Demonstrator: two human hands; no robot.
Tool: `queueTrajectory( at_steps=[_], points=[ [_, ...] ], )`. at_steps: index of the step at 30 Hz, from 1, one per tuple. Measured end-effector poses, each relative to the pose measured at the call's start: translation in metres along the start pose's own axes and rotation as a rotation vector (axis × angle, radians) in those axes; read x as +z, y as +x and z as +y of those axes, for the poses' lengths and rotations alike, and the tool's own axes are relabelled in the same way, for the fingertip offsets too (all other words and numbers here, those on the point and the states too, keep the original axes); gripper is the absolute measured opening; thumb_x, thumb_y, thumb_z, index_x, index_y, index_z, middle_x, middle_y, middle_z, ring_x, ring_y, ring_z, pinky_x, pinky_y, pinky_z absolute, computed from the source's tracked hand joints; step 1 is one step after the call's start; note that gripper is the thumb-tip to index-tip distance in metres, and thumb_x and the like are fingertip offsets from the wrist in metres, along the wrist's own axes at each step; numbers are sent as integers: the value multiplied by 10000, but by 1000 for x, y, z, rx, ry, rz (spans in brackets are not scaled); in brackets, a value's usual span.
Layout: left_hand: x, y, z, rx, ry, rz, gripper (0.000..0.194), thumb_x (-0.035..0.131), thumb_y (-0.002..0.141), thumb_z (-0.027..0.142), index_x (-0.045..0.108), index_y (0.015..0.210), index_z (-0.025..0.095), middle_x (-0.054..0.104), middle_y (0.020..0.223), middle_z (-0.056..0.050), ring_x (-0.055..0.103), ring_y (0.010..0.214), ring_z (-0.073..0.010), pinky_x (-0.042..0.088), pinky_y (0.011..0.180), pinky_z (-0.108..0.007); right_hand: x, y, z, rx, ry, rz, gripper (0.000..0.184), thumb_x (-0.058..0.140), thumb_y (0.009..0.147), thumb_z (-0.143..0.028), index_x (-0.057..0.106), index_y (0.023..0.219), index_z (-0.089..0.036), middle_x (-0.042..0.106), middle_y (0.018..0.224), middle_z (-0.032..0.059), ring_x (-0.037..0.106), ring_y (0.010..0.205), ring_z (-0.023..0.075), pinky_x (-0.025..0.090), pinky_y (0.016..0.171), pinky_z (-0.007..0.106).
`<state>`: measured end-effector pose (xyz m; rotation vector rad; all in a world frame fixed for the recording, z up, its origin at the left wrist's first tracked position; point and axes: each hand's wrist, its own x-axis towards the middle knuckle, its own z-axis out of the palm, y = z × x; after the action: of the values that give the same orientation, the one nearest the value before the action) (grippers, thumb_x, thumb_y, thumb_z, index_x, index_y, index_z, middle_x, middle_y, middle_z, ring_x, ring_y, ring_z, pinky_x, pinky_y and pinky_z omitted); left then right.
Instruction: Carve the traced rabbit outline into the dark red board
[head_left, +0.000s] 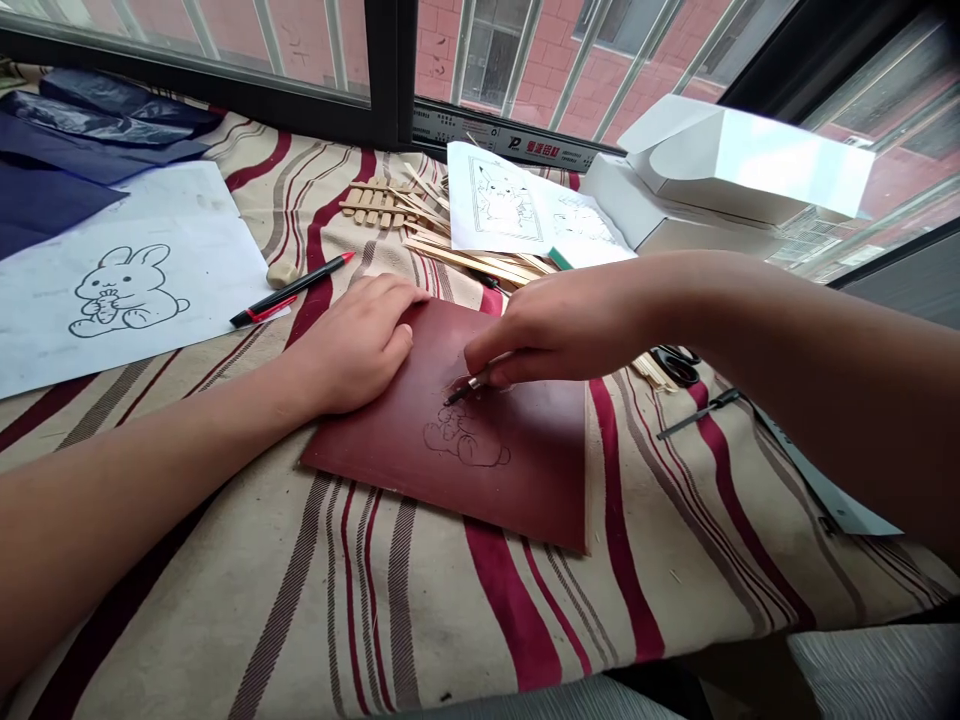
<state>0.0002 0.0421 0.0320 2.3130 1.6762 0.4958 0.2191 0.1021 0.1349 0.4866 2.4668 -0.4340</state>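
A reddish-brown board (525, 490) lies at a slant on the striped cloth. Dark outlines of a rabbit (465, 440) are drawn on it, and a few pale curled shavings sit near the tool's tip. My left hand (367, 340) rests on the board's upper left part, palm down, fingers extended. In my right hand (525, 340) a thin carving tool (472, 386) is pinched, its dark tip against the upper part of the rabbit drawing. Most of the tool's handle is hidden by my fingers.
Left lies a paper with a rabbit drawing (131, 290), beside a black-and-red pen (296, 290). Behind are wooden sticks (472, 258), another drawn sheet (499, 200) and a white box (697, 180). Scissors (675, 365) and a slim file-like tool (697, 413) lie right.
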Motion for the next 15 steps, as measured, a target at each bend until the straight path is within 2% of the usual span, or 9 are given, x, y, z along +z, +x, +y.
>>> queueTrajectory(
  at_steps=[7, 12, 15],
  points=[
    [0, 0, -2, 6, 6, -6, 646, 358, 951, 341, 599, 1500, 100, 623, 1591, -180, 533, 1509, -369, 372, 1350, -569, -3, 5, 3, 30, 88, -11, 216, 619, 1078, -250, 815, 1166, -224, 833, 1017, -7, 702, 847, 163, 445, 759, 301],
    [2, 0, -2, 8, 3, 6, 640, 352, 950, 338, 604, 1487, 99, 630, 1577, -180, 537, 1497, -372, 383, 1341, -594, -1, 6, 5, 3, 128, -20, 263, 619, 1076, -258, 823, 1240, -237, 841, 1109, 4, 726, 940, 180, 463, 804, 306],
    [2, 0, -2, 10, -3, 8, 638, 361, 946, 333, 605, 1486, 95, 631, 1573, -185, 538, 1494, -379, 389, 1337, -606, -3, 3, 4, 29, 89, -19, 268, 606, 1080, -273, 822, 1238, -262, 846, 1120, -9, 725, 918, 180, 469, 788, 316]
  ],
)
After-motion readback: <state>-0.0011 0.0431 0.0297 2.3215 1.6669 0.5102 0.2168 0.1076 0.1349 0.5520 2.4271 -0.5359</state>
